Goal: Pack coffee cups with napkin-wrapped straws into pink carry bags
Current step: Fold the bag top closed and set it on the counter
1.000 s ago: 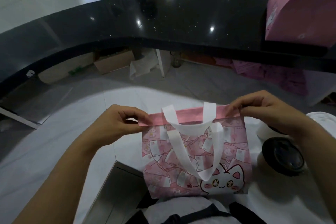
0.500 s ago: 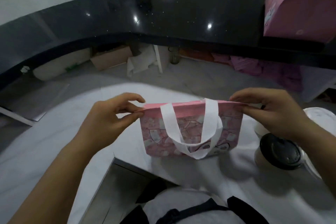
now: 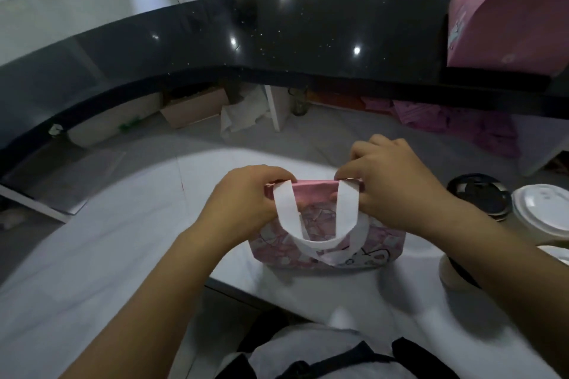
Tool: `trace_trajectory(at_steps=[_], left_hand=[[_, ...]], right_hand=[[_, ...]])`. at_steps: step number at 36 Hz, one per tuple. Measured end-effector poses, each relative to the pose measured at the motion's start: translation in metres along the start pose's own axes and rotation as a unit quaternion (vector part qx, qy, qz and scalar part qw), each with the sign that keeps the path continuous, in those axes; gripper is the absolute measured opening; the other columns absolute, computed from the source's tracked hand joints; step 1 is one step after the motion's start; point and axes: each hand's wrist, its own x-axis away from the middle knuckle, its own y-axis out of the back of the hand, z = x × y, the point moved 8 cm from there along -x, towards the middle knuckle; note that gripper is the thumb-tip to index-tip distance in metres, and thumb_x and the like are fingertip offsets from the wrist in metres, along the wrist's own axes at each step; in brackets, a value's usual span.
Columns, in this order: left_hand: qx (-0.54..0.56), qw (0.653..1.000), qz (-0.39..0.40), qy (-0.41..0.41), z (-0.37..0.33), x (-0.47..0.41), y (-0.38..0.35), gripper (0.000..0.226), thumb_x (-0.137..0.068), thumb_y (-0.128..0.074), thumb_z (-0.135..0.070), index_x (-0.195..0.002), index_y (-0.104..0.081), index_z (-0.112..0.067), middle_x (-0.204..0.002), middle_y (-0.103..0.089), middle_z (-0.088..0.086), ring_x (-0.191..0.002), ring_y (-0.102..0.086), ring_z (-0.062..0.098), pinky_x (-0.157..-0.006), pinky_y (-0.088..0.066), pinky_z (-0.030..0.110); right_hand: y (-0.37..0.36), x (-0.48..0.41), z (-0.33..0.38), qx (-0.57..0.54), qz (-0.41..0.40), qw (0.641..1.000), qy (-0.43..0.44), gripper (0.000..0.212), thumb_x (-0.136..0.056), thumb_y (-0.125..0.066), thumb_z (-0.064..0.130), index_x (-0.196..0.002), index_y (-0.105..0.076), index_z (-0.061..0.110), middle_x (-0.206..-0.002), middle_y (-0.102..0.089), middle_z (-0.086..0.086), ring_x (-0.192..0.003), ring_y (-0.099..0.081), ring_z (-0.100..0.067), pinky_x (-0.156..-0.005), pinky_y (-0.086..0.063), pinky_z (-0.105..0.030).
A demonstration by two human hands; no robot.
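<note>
Head view: a pink carry bag [image 3: 326, 243] printed with cartoon figures is seen standing on the white counter [image 3: 123, 240], held by its top edge between both hands. The left hand [image 3: 246, 197] is curled over the bag's upper left corner, with the fingers [image 3: 277, 175] bent down behind the rim and the edge pinched against the thumb. The right hand [image 3: 397, 188] is curled over the upper right corner in the same way, with its fingers [image 3: 363, 157] bent over the far side of the rim. The plain pink band of the rim is visible between the two sets of fingertips. A white handle [image 3: 320, 243] is seen hanging down the near face of the bag, looping below and between the fingers. Whether the mouth of the bag is parted cannot be told.

To the right of the right fingers, apart from the bag, a black-lidded cup [image 3: 477, 197] is placed, and just beyond it a white-lidded cup [image 3: 542, 209]. A third cup [image 3: 449, 274] is partly hidden under the right forearm. Well beyond the fingers a black curved countertop [image 3: 246, 40] is seen, with another pink bag [image 3: 508, 9] standing on its right end.
</note>
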Motion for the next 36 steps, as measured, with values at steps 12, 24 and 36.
trace_trajectory(at_steps=[12,24,36], left_hand=[[-0.051,0.996,0.036,-0.069,-0.013,-0.011,0.004,0.023,-0.089,-0.074,-0.007,-0.103,-0.081,-0.023,-0.091,-0.075,-0.011,-0.074,-0.065,-0.002,-0.064,-0.049,0.008],[-0.083,0.983,0.051,-0.158,-0.007,0.002,0.017,0.024,-0.087,-0.076,-0.016,-0.110,-0.079,-0.022,-0.098,-0.079,-0.002,-0.082,-0.072,0.014,-0.075,-0.050,0.014],[-0.108,0.987,0.065,-0.097,0.028,0.001,0.039,0.023,-0.085,-0.077,-0.020,-0.108,-0.080,-0.022,-0.097,-0.078,-0.007,-0.080,-0.070,0.010,-0.079,-0.058,0.025]], right_hand=[[-0.007,-0.001,0.008,0.009,0.009,0.995,0.095,0.016,-0.083,-0.073,0.014,-0.093,-0.079,0.026,-0.080,-0.062,0.008,-0.077,-0.054,-0.019,-0.072,-0.040,-0.037],[-0.009,0.019,-0.035,-0.015,0.053,0.997,0.061,0.022,-0.092,-0.062,0.045,-0.087,-0.075,0.028,-0.074,-0.066,0.012,-0.075,-0.058,-0.013,-0.079,-0.040,-0.031],[-0.002,0.023,-0.054,-0.128,0.111,0.985,0.036,0.050,-0.088,-0.042,0.062,-0.104,-0.078,0.031,-0.089,-0.075,0.014,-0.082,-0.065,-0.011,-0.074,-0.053,-0.042]])
